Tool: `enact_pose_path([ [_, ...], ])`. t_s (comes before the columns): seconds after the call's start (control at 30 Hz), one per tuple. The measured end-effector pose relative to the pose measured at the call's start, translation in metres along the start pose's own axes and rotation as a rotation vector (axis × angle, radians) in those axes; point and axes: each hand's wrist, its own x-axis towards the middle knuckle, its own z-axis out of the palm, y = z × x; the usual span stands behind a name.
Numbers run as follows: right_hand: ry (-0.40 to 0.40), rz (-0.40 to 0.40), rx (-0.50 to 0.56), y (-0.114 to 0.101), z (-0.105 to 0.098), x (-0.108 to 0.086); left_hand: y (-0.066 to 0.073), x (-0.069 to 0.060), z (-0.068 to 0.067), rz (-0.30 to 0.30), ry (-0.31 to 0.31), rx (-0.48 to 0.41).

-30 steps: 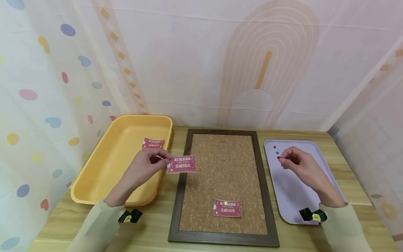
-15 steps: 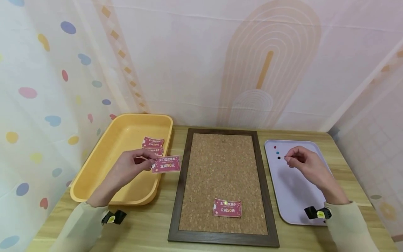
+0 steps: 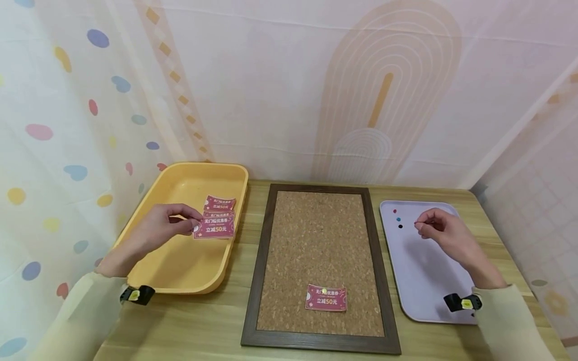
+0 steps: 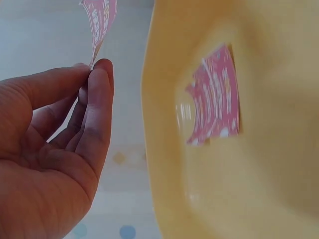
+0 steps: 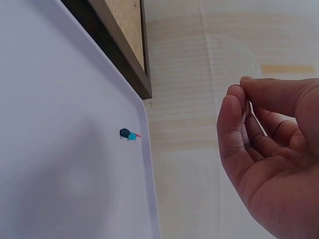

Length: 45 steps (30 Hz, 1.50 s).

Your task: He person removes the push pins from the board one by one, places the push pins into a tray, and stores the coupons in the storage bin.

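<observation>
My left hand (image 3: 158, 228) pinches a pink printed coupon (image 3: 213, 226) by its left edge, between thumb and fingers. In the head view this coupon overlaps other pink coupons (image 3: 219, 203). The left wrist view shows it raised apart from the coupons (image 4: 217, 97) lying in the yellow bin (image 4: 154, 194). Over the lilac tray (image 3: 404, 281), my right hand (image 3: 451, 235) has thumb and index fingertips together. No object shows clearly between them; a tiny one could be hidden. Left of these fingertips, a black pushpin (image 3: 400, 226), a blue one (image 3: 398, 219) and a red one (image 3: 395, 211) are on the tray.
Between bin and tray lies a cork board (image 3: 320, 250) with a dark wooden frame. One pink coupon (image 3: 326, 302) is on its lower part, with a yellow pin (image 3: 324, 291) at the coupon's top. A patterned curtain (image 3: 280, 100) closes off the back.
The left hand has carried its coupon leftward from the board's left edge to over the bin. The right hand has drawn slightly right, away from the black pushpin, which now shows fully.
</observation>
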Motion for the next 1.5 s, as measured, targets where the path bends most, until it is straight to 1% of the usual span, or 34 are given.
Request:
enact_pose_path([
  [0.1,-0.004,0.016,-0.016,0.0,-0.003,0.001,-0.003,0.004,-0.01,-0.014,-0.02,0.013],
  [0.2,-0.008,0.026,-0.027,-0.001,-0.005,0.001,-0.008,0.009,-0.017,-0.033,-0.036,0.016],
  [0.4,-0.023,0.031,-0.055,-0.002,-0.007,0.006,-0.021,0.02,-0.023,-0.052,-0.073,0.005],
  [0.5,-0.034,0.036,-0.07,-0.001,-0.008,0.01,-0.028,0.025,-0.023,-0.058,-0.098,-0.018],
  [0.6,-0.05,0.06,-0.075,0.003,-0.008,0.012,-0.033,0.03,-0.021,-0.058,-0.123,-0.042],
  [0.7,-0.067,0.077,-0.069,0.007,-0.007,0.015,-0.037,0.034,-0.019,-0.051,-0.149,-0.048],
  [1.0,-0.1,0.039,-0.07,0.02,-0.001,0.025,-0.046,0.045,-0.018,-0.061,-0.209,-0.062],
  [1.27,-0.164,0.046,-0.042,0.031,0.005,0.031,-0.057,0.048,-0.013,-0.109,-0.266,-0.074],
  [1.5,-0.196,0.049,-0.026,0.038,0.008,0.036,-0.063,0.049,-0.009,-0.145,-0.282,-0.094],
])
